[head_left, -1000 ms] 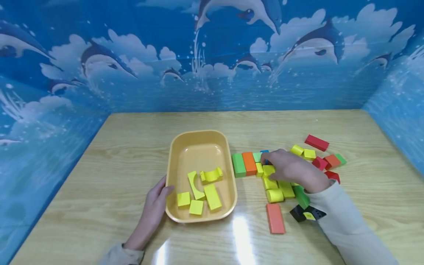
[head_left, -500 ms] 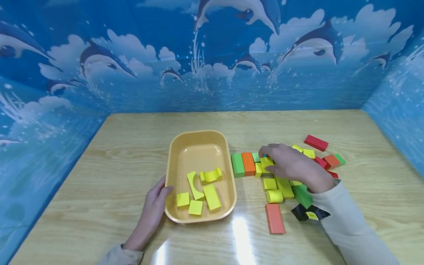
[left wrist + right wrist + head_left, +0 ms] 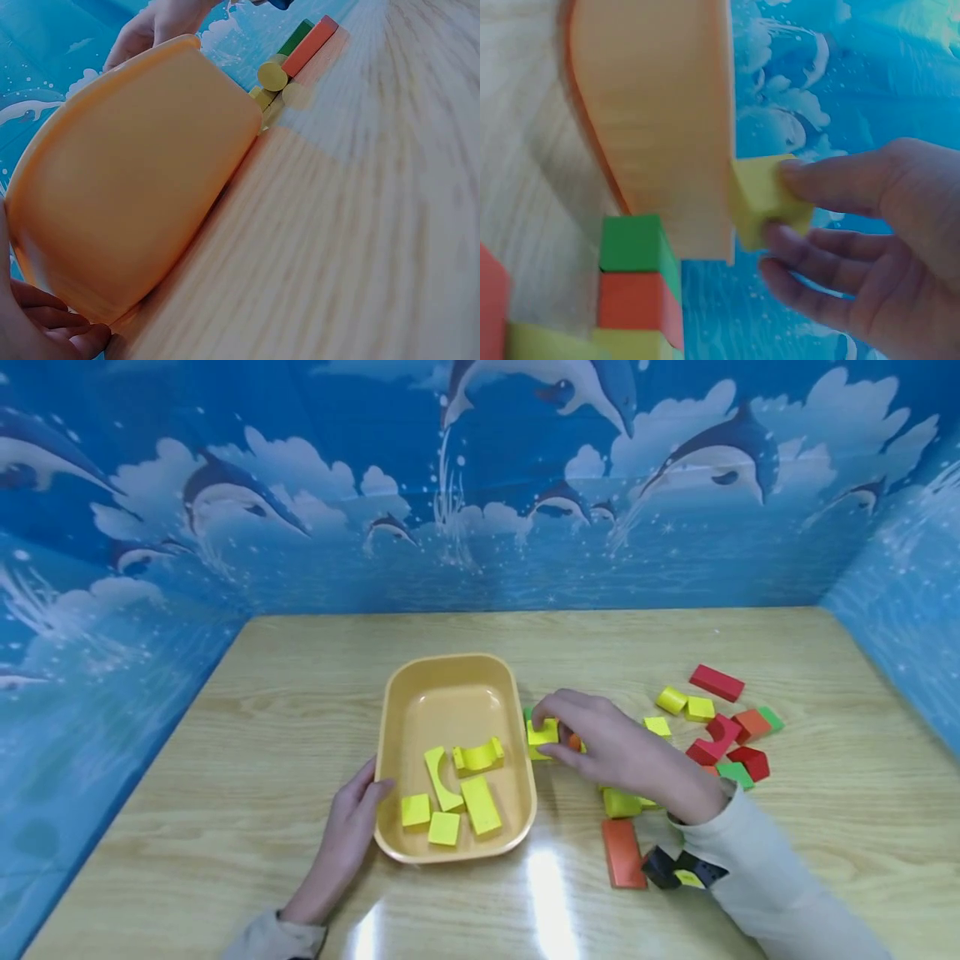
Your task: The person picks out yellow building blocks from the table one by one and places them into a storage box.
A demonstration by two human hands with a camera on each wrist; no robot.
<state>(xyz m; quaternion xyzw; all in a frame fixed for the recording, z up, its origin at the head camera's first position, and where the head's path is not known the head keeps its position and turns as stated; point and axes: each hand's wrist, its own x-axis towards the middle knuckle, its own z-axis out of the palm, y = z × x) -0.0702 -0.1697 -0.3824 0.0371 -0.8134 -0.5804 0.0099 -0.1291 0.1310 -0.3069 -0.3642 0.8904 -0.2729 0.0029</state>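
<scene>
My left hand (image 3: 349,814) grips the left wall of a yellow-orange plastic tray (image 3: 450,702), thumb over the rim and the other fingers curled outside and low. Several yellow pieces lie inside: two cubes, a rectangular block (image 3: 481,807) and two arch-cut blocks (image 3: 478,757). A yellow cube (image 3: 542,742) is pinched between thumb and fingers of my right hand (image 3: 611,745), at the tray's right rim. In the right wrist view the cube (image 3: 769,199) overlaps the rim's edge. Behind it, a green block (image 3: 634,244) and an orange block (image 3: 634,300) stand low beside the tray.
Loose blocks are spread over the right of the wooden table (image 3: 262,735): a flat red-orange block (image 3: 624,853), a yellow cylinder (image 3: 621,803), a red bar (image 3: 717,682), a red arch block (image 3: 715,740) and a green piece (image 3: 737,774). A dolphin-print backdrop (image 3: 480,560) surrounds the table.
My right hand has taken the yellow cube from the pile and moved left with it to the tray's rim. My left hand and the tray stay put.
</scene>
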